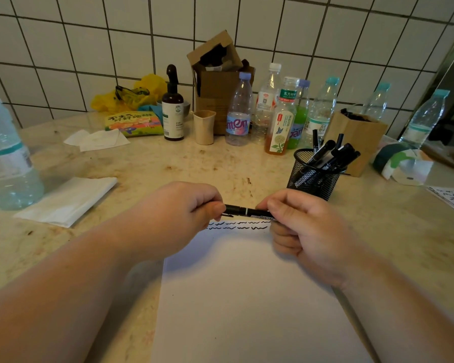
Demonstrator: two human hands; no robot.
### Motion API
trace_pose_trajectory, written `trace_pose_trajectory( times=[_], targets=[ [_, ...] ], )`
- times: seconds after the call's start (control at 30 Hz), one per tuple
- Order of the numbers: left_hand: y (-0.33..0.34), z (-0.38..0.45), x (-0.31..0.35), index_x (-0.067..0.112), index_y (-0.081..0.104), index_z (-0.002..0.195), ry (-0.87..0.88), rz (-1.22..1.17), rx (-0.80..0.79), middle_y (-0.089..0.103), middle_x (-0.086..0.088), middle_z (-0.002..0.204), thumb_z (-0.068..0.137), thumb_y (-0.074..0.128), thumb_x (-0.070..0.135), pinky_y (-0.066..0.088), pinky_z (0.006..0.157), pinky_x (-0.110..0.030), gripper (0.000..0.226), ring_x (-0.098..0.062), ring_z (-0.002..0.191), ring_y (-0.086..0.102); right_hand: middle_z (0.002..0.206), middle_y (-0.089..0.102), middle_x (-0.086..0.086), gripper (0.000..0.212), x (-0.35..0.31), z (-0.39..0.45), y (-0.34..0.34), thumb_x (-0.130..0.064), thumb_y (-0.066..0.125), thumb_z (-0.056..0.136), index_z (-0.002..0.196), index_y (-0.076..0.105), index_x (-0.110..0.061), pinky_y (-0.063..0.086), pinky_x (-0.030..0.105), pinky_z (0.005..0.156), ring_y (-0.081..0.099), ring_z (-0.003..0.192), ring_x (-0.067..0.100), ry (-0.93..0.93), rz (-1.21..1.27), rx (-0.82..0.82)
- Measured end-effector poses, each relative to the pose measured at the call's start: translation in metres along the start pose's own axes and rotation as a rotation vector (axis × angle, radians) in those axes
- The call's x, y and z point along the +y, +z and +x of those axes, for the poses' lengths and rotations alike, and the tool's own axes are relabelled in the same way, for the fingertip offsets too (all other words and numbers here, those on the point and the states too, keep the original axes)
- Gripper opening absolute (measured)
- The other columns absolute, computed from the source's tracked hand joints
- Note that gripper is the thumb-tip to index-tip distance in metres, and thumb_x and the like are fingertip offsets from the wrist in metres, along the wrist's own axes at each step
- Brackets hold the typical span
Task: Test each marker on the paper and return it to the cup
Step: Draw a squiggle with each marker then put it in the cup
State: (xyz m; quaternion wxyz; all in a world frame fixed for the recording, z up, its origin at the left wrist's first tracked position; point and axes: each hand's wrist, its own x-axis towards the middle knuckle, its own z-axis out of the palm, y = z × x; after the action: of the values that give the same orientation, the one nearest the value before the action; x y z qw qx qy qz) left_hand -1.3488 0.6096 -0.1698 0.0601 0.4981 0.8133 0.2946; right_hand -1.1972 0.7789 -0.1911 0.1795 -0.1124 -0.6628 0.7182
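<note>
1. paper (249, 297): white sheet on the counter (168, 163), its far edge under the hands; two rows of black squiggles (237, 226) along that edge, the rest of the sheet bare.
2. marker (247, 211): black, held just above the paper's far edge; long axis runs left to right, near level, one end in each hand. which end is the tip cannot be told.
3. left hand (184, 213): fingers curled, pinching the marker's left end.
4. right hand (296, 224): fingers curled round the marker's right end.
5. cup (313, 176): black mesh, near the right hand on its far side, holding several black markers leaning right.
6. open room: bare counter between the hands and the bottles (273, 111) at the tiled wall.
7. left side: folded tissue (68, 200) and a large water bottle (5, 158), well apart from the paper.
</note>
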Motion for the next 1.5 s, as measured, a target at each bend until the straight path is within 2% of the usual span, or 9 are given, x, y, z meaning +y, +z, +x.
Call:
trace_pose_trajectory(
  times=[0.27, 0.43, 0.7, 0.87, 0.97, 1.07, 1.23, 1.37, 1.5],
  targets=[
    [0.000, -0.002, 0.004, 0.031, 0.060, 0.085, 0.085, 0.080, 0.061, 0.059, 0.008, 0.065, 0.097, 0.045, 0.040, 0.039, 0.053, -0.016, 0.021, -0.005, 0.063, 0.051, 0.054, 0.026, -0.002, 0.016, -0.003, -0.002, 0.001, -0.017, 0.059, 0.086, 0.085, 0.070, -0.006, 0.015, 0.025, 0.045, 0.020, 0.045, 0.010, 0.056, 0.136, -0.012],
    [0.005, 0.004, -0.002, 0.034, 0.060, 0.086, -0.041, 0.086, -0.013, 0.057, 0.006, 0.066, 0.100, 0.040, 0.044, 0.034, 0.050, -0.023, 0.027, -0.006, 0.055, 0.047, 0.061, 0.055, 0.014, 0.021, -0.006, -0.002, -0.001, -0.013, 0.057, 0.085, 0.092, 0.075, -0.004, 0.036, 0.028, 0.047, 0.045, 0.050, 0.020, -0.014, 0.267, 0.000],
    [0.000, 0.003, -0.006, 0.039, 0.060, 0.101, -0.075, 0.059, 0.037, 0.060, 0.010, 0.062, 0.097, 0.045, 0.051, 0.045, 0.057, -0.026, 0.019, -0.004, 0.061, 0.057, 0.071, 0.071, -0.006, 0.016, -0.032, -0.006, -0.004, -0.024, 0.057, 0.098, 0.100, 0.073, -0.024, 0.052, 0.022, 0.060, 0.063, 0.064, 0.006, -0.234, -0.314, 0.446],
    [0.007, 0.002, -0.008, 0.036, 0.061, 0.094, -0.037, 0.097, 0.046, 0.065, 0.004, 0.064, 0.094, 0.049, 0.053, 0.039, 0.051, -0.026, 0.020, -0.005, 0.052, 0.051, 0.079, 0.071, -0.002, 0.015, -0.060, -0.003, -0.033, -0.029, 0.055, 0.101, 0.100, 0.070, -0.031, 0.055, 0.037, 0.071, 0.065, 0.070, 0.013, -0.408, -0.555, 0.727],
    [0.008, 0.001, -0.009, 0.035, 0.061, 0.094, -0.026, 0.111, 0.040, 0.067, 0.001, 0.068, 0.094, 0.049, 0.052, 0.039, 0.051, -0.023, 0.022, -0.005, 0.057, 0.053, 0.083, 0.070, -0.006, 0.016, -0.064, 0.000, -0.037, -0.030, 0.054, 0.102, 0.106, 0.070, -0.032, 0.057, 0.038, 0.074, 0.066, 0.076, 0.014, -0.399, -0.682, 0.757],
    [0.008, 0.002, -0.010, 0.036, 0.061, 0.092, -0.024, 0.115, 0.044, 0.065, 0.002, 0.065, 0.094, 0.049, 0.052, 0.035, 0.048, -0.021, 0.020, -0.003, 0.056, 0.052, 0.089, 0.067, -0.008, 0.019, -0.068, 0.003, -0.036, -0.032, 0.052, 0.102, 0.111, 0.069, -0.030, 0.046, 0.025, 0.063, 0.064, 0.083, 0.014, -0.357, -0.741, 0.781],
    [0.009, 0.003, -0.011, 0.035, 0.061, 0.092, -0.010, 0.118, 0.055, 0.062, 0.004, 0.062, 0.096, 0.049, 0.048, 0.033, 0.047, -0.019, 0.018, -0.001, 0.053, 0.051, 0.096, 0.068, -0.003, 0.021, -0.078, 0.015, -0.034, -0.036, 0.056, 0.100, 0.114, 0.068, -0.026, 0.037, 0.022, 0.053, 0.054, 0.075, 0.000, -0.202, -0.920, 0.722],
    [0.010, 0.004, -0.013, 0.033, 0.063, 0.098, 0.004, 0.123, 0.069, 0.059, 0.007, 0.060, 0.098, 0.049, 0.036, 0.035, 0.046, -0.016, 0.014, 0.002, 0.054, 0.051, 0.085, 0.071, -0.007, 0.013, -0.082, 0.024, -0.032, -0.034, 0.059, 0.098, 0.103, 0.068, -0.026, 0.051, 0.029, 0.060, 0.065, 0.074, 0.012, -0.227, -0.808, 0.721],
    [0.009, 0.005, -0.013, 0.034, 0.062, 0.097, -0.013, 0.116, 0.065, 0.062, 0.007, 0.062, 0.098, 0.050, 0.032, 0.037, 0.048, -0.015, 0.012, -0.001, 0.053, 0.051, 0.081, 0.072, -0.007, 0.018, -0.079, 0.026, -0.032, -0.027, 0.062, 0.097, 0.080, 0.069, -0.028, 0.048, 0.026, 0.059, 0.064, 0.076, 0.016, -0.208, -0.854, 0.687]
  ],
)
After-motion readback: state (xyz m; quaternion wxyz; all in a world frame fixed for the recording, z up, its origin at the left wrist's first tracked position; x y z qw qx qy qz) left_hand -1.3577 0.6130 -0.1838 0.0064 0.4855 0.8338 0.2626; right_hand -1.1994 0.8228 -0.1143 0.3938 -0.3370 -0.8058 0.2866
